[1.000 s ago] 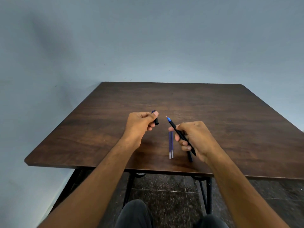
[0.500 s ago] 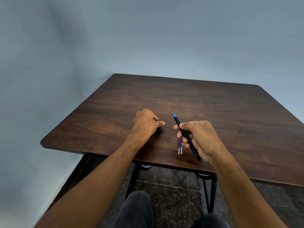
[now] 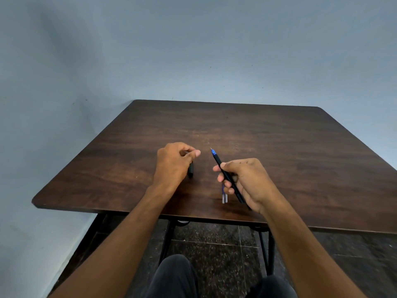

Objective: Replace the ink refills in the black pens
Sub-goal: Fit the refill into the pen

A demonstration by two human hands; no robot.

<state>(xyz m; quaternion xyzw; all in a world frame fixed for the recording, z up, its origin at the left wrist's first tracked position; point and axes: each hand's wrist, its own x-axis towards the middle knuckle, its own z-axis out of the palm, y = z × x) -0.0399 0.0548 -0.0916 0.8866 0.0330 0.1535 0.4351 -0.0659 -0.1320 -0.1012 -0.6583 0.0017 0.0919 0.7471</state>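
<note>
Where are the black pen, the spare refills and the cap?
black pen (image 3: 219,163), head view, on its barrel above the right hand.
spare refills (image 3: 224,198), head view, on their clear lower ends.
cap (image 3: 190,169), head view, on its dark side.

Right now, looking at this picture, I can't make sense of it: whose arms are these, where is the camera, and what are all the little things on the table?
There is no machine here. A person sits at a dark wooden table with a camera worn on the head, looking forward and down, so both arms reach into the picture from below. The right hand grips a black pen, its blue tip pointing up and away. The left hand hovers over a short black piece, perhaps the pen's cap, lying on the table; whether the fingers touch it is hard to tell. Two thin refills lie side by side on the table, partly hidden behind the right hand. The job is swapping the ink refills in such pens.
</note>
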